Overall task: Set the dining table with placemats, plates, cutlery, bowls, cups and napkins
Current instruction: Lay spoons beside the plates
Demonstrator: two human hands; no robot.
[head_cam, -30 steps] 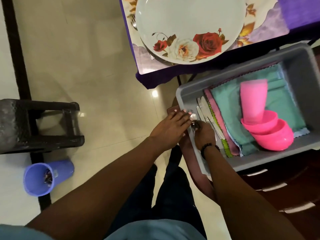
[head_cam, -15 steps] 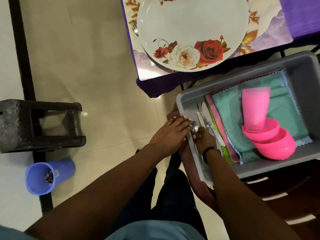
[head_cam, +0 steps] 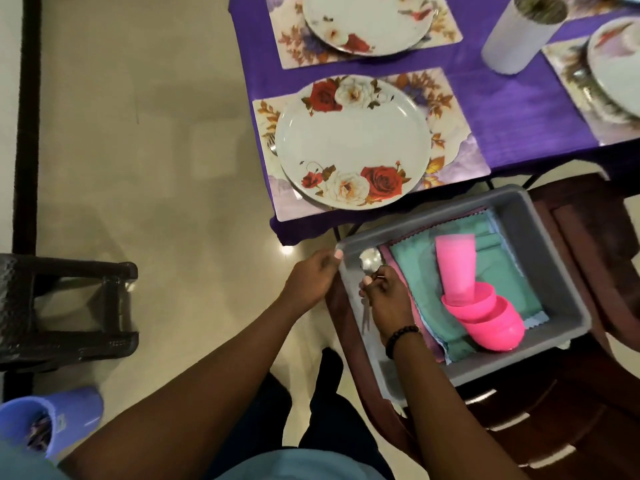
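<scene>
Shiny metal spoon (head_cam: 370, 261) plus more cutlery: over left end of grey plastic bin (head_cam: 540, 244), pinched in right hand (head_cam: 388, 296) fingers. Left hand (head_cam: 311, 278): fingers curled on bin's corner. Pink plastic cup (head_cam: 455, 265), pink bowls (head_cam: 491, 320) inside on teal cloths (head_cam: 415, 271).

A home dining area, seen from above beside a laid counter.

A domestic dining room is suggested by the counter (head_cam: 502, 109), which is covered with a purple cloth and laid with floral placemats (head_cam: 446, 147) and rose-patterned plates (head_cam: 353, 143). A pale tumbler (head_cam: 516, 36) is stood further back between the settings. A dark wooden dining chair (head_cam: 571, 393) is drawn up to the counter, and a grey tub (head_cam: 540, 258) of teal napkins (head_cam: 422, 282), a pink cup (head_cam: 455, 265) and pink bowls (head_cam: 491, 320) is rested on its seat. The floor (head_cam: 138, 133) is tiled in glossy cream, with a dark stool (head_cam: 65, 306) and a blue plastic cup (head_cam: 52, 424) seen on it.
</scene>
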